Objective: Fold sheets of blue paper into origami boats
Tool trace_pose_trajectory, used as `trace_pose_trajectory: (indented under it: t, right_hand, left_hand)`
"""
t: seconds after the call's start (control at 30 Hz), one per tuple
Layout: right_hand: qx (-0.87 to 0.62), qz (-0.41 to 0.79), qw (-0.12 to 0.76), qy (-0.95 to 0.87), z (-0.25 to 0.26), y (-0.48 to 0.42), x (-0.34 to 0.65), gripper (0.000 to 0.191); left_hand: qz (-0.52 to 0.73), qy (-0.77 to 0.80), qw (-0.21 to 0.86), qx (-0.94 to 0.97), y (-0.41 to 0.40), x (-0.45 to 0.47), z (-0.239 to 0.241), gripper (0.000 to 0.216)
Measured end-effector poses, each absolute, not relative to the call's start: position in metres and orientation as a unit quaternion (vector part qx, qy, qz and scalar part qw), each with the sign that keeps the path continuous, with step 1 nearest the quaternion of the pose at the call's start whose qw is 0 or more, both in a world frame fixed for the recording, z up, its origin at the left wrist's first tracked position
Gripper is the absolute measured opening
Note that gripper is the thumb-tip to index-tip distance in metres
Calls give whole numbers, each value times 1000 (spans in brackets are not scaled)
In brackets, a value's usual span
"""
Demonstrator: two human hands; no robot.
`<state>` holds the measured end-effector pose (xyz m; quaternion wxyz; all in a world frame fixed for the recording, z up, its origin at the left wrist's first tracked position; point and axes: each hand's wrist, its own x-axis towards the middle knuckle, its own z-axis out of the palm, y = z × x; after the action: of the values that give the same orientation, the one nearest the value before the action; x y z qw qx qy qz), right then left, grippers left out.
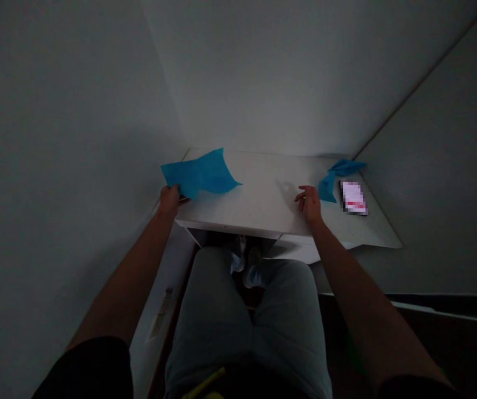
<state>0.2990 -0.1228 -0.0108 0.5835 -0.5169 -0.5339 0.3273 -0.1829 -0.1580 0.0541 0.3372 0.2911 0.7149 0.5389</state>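
Observation:
My left hand (169, 199) grips the near corner of a flat blue cloth (202, 173) at the left edge of a small white table (263, 199). The cloth is lifted slightly and spreads away from my fingers. Over the table's front right part my right hand (309, 201) hovers with its fingers loosely curled and apart, and it holds nothing. A second blue cloth (338, 174), crumpled, lies just beyond and to the right of that hand. A phone with a lit screen (354, 198) lies next to it.
The table stands in a corner between pale walls (76, 111). My knees in grey trousers (247, 310) are under its front edge, with shoes (247, 266) visible below. A dark floor strip runs along the right.

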Motion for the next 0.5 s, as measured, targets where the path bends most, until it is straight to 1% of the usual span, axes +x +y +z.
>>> trace_pose_trajectory:
  t: [0.07,0.1,0.2,0.27,0.3,0.33,0.37,0.43,0.47,0.5]
  right_hand:
    - [-515,325,586,-534,-11,-123,299,70]
    - [-514,324,589,-533,-11,-123,299,70]
    - [-507,327,593,-533,-11,-122,300,71]
    - [-509,331,588,-535,-11,-121,300,71]
    - [-512,330,584,-537,-11,-121,300,70]
    - [-516,327,581,-538,-11,-121,300,70]
    - [-521,323,576,-541,-11,-122,300,70]
    - [-534,313,565,-546,-11,-122,299,69]
    - [-543,309,556,-549,-11,-123,299,69]
    - [-553,304,547,-551,-11,-123,299,68]
  left_hand:
    - [507,746,302,308,-178,-186,41,31]
    - [493,760,273,323,-187,-186,36,39]
    - [445,787,154,399,-208,-181,27,75]
    - [400,791,57,459,-215,-173,24,92]
    - [376,787,17,489,-216,-168,23,94]
    - [354,776,-11,522,-216,-164,22,90]
    - [338,757,-23,558,-213,-159,21,81]
    - [311,710,-5,632,-205,-151,16,60]
    - [295,693,16,657,-200,-147,13,54]
    - [276,688,37,670,-196,-143,10,52]
